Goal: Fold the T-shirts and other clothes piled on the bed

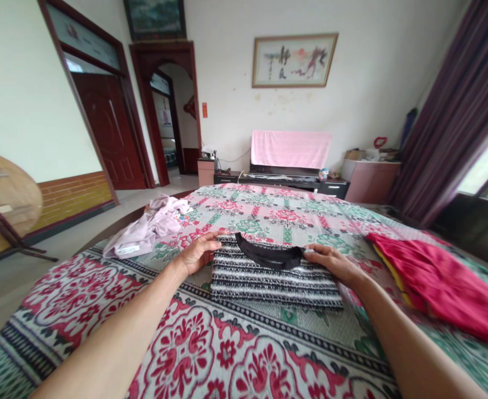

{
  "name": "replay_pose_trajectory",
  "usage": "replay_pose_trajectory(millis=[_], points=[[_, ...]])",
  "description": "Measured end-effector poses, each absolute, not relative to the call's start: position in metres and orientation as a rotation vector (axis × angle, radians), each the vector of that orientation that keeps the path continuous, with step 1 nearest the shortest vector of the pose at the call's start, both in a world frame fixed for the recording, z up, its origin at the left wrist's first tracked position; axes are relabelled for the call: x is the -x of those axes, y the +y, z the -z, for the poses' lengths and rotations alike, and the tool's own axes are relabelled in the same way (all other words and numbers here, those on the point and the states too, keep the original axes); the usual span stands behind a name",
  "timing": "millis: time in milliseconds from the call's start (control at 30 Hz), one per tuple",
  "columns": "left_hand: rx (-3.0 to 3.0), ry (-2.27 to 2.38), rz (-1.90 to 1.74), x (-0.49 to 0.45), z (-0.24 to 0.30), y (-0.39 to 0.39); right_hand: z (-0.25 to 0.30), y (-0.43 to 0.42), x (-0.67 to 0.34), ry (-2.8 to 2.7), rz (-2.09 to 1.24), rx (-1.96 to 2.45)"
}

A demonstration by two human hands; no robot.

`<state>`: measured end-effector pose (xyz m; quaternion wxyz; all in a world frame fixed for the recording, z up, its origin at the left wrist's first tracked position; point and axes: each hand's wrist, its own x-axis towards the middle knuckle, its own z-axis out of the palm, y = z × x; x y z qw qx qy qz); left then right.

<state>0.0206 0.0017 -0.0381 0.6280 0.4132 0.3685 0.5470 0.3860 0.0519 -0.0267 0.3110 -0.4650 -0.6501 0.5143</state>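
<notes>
A black-and-white striped knit sweater [269, 285] lies folded into a neat rectangle, its black neckband [264, 257] facing up along the far edge. My left hand [200, 252] grips its far left corner, thumb on top and fingers around the edge. At the far right, beside the neckband, my right hand [335, 263] pinches the shoulder edge in the same way. Beneath the sweater is a patterned cloth [186, 349] with red, green and white flowers. The fingertips of both hands are partly hidden by the fabric.
A crumpled pale pink garment [148, 224] lies to the left, and a red garment [447, 282] with a yellow edge to the right. Beyond the cloth stands a low black cabinet [335, 189] under a pink cover [291, 147]. A round wooden tabletop [6, 191] leans at far left.
</notes>
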Motion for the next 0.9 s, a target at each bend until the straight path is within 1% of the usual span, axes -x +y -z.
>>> replay_pose_trajectory(millis=[400, 567, 667, 767, 900], points=[[-0.946, 0.766, -1.21, -0.021, 0.037, 0.001, 0.029, 0.055, -0.387, -1.64, -1.443, 1.23], [-1.015, 0.894, -1.149, -0.026, 0.036, 0.002, 0.028, 0.055, -0.384, -1.629, -1.382, 1.235], [-1.048, 1.052, -1.084, -0.033, 0.033, 0.0, 0.028, 0.054, -0.382, -1.607, -1.393, 1.206], [-1.054, 1.166, -1.051, -0.038, 0.026, -0.003, 0.017, 0.056, -0.381, -1.631, -1.407, 1.179], [-1.035, 0.985, -0.98, -0.041, 0.014, -0.01, -0.024, 0.069, -0.376, -1.789, -1.339, 1.187]])
